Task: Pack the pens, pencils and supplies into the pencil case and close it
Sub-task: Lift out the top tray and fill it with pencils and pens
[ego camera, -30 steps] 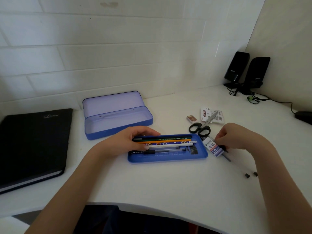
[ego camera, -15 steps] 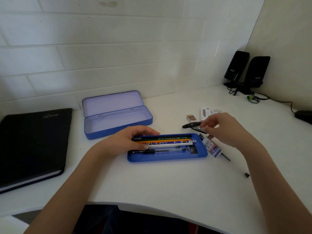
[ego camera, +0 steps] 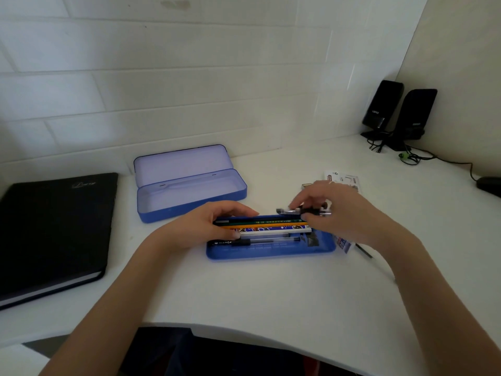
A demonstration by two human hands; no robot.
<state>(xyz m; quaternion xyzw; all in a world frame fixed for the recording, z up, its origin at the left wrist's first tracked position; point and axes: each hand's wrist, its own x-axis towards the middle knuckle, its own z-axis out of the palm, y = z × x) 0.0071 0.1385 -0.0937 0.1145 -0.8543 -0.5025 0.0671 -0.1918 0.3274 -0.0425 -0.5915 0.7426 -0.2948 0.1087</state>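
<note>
A blue inner tray (ego camera: pixel 271 252) lies in front of me with several pencils (ego camera: pixel 271 226) and a clear pen (ego camera: pixel 265 241) in it. My left hand (ego camera: pixel 206 226) grips the left ends of the pencils between fingers and thumb. My right hand (ego camera: pixel 344 215) holds the black-handled scissors (ego camera: pixel 303 211) just above the tray's far right edge. The open blue pencil case (ego camera: pixel 189 204) stands empty behind the tray, its lid tilted back. A 2B lead box (ego camera: pixel 343 244) lies right of the tray, partly hidden by my right wrist.
A small eraser box (ego camera: pixel 305 186) and a white packet (ego camera: pixel 344 179) lie behind my right hand. A black notebook (ego camera: pixel 54 226) lies at the left. Two black speakers (ego camera: pixel 401 112) with cables stand in the back right corner. A thin dark stick (ego camera: pixel 364 251) lies by the lead box.
My right hand left the lead box, picked the scissors up off the desk and carried them left to the tray's far edge. My left hand stayed on the pencils.
</note>
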